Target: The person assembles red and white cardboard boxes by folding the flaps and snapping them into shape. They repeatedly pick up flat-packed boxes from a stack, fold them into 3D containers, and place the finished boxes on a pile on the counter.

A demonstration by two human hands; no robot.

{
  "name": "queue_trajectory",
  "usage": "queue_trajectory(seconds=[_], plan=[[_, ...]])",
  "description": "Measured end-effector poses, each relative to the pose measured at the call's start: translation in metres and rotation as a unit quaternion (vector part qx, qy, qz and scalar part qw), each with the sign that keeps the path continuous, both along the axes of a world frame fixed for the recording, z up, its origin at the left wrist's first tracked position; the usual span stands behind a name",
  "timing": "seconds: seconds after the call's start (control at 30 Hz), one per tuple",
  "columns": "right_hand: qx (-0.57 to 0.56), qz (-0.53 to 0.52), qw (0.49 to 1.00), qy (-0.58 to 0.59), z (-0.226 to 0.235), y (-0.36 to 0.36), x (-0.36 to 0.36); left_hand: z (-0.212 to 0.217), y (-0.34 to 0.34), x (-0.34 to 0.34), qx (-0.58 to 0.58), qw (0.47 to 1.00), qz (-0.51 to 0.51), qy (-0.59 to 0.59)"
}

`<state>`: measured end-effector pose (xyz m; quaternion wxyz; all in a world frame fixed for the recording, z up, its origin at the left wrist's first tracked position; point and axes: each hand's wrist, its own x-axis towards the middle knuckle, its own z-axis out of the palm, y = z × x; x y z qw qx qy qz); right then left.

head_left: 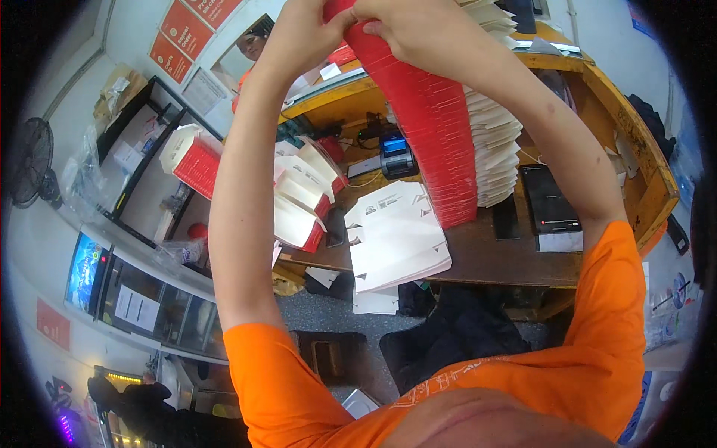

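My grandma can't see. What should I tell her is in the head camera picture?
A person in an orange shirt has their left hand and right hand at the top of a tall stack of red-and-white cartons. Beside it, flat white card sheets lie on a brown desk, with more cartons to their left.

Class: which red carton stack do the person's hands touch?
The tall red stack right of the flat white sheets: left hand and right hand touch its upper part; cartons further left touch neither.

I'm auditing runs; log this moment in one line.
left hand: at top of red stack; right hand: likewise; white sheets: on desk
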<state>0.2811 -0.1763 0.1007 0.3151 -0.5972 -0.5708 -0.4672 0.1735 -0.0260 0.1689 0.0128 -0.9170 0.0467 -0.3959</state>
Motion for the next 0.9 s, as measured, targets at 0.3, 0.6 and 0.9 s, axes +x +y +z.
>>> queue_trajectory(seconds=[0.3,0.6,0.9], plan=[[0.003,-0.08,0.997,-0.012,-0.005,0.002,0.002,-0.007,0.003,-0.002,0.11,0.993,-0.053,-0.007],[0.051,0.248,0.965,0.067,-0.187,-0.03,-0.014,-0.302,0.02,-0.079,-0.274,0.883,0.08,0.373],[-0.237,0.273,0.669,0.649,-0.479,-0.103,-0.112,-0.446,0.083,-0.108,-0.248,0.824,0.068,0.504]])
